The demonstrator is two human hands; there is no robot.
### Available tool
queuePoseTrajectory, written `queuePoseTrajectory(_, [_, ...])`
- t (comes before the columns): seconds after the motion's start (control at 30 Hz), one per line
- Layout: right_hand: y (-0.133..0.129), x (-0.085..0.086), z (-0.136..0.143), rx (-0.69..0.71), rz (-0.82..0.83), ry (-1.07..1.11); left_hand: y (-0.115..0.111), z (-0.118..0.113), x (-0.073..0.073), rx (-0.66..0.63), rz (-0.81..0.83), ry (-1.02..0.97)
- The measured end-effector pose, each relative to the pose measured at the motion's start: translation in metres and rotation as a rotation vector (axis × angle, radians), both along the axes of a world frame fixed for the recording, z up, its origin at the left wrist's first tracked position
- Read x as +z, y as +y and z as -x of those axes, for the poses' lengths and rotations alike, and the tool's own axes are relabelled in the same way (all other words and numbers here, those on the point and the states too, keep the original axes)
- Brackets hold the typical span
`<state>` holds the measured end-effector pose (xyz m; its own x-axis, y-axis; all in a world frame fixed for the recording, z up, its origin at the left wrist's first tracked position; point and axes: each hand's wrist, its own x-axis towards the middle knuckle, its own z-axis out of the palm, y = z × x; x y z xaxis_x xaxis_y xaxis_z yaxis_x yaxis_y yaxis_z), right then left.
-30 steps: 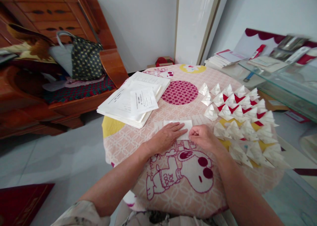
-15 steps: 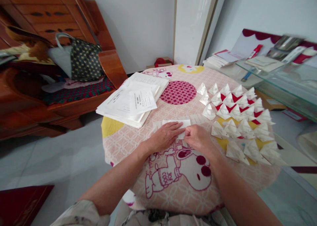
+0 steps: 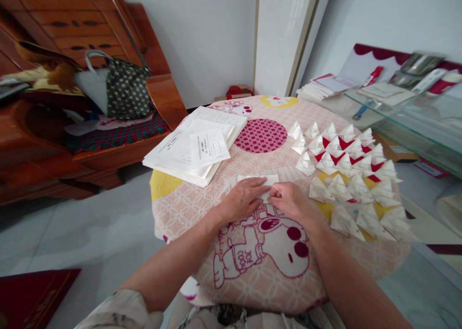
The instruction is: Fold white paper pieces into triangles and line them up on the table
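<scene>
A small folded piece of white paper (image 3: 271,179) lies flat on the cloth-covered table (image 3: 258,168). My left hand (image 3: 246,196) rests on its left part, fingers stretched out to the right and pressing it down. At its right side my right hand (image 3: 287,197) is closed, with curled fingers against the paper's edge. Between the hands only a strip of the paper shows; the rest is under them. To the right stand several rows of folded paper pieces with pointed tips (image 3: 339,187).
A stack of printed sheets (image 3: 173,151) lies on the table's left. Beyond the right edge is a glass shelf (image 3: 397,110) with a red marker (image 3: 372,77) and metal bowls (image 3: 418,67). A wooden bench (image 3: 162,98) with a checkered bag (image 3: 128,88) stands at the left.
The view has shifted very slightly. Both hands keep nearly the same place on the paper, and the paper pieces and the stack stay where they were.
</scene>
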<state>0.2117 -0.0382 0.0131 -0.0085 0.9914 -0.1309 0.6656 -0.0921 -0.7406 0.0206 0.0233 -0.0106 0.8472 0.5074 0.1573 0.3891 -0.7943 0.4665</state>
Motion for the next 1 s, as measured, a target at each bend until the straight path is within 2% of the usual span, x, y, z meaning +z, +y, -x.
queuePoseTrajectory(0.1, [0.000,0.001,0.004,-0.006,0.041,-0.034,-0.004,-0.005,-0.002,0.119,0.025,-0.021])
queuePoseTrajectory(0.2, [-0.001,0.001,0.003,-0.012,0.043,-0.037,-0.005,-0.007,-0.002,0.159,0.044,-0.006])
queuePoseTrajectory(0.37, [-0.002,0.001,0.002,0.000,0.031,-0.048,0.002,0.002,0.004,0.099,0.093,0.059])
queuePoseTrajectory(0.63, [-0.002,0.006,0.002,0.005,0.050,-0.059,0.019,0.028,0.012,0.016,0.164,0.114])
queuePoseTrajectory(0.87, [-0.002,-0.003,-0.001,-0.003,0.014,-0.039,0.040,0.053,0.008,-0.018,0.206,0.045])
queuePoseTrajectory(0.93, [-0.001,-0.006,-0.002,-0.005,0.000,-0.021,0.041,0.053,0.007,0.045,0.178,-0.034])
queuePoseTrajectory(1.0, [-0.001,-0.009,-0.005,-0.015,-0.006,0.043,0.040,0.049,0.007,0.177,0.144,-0.121])
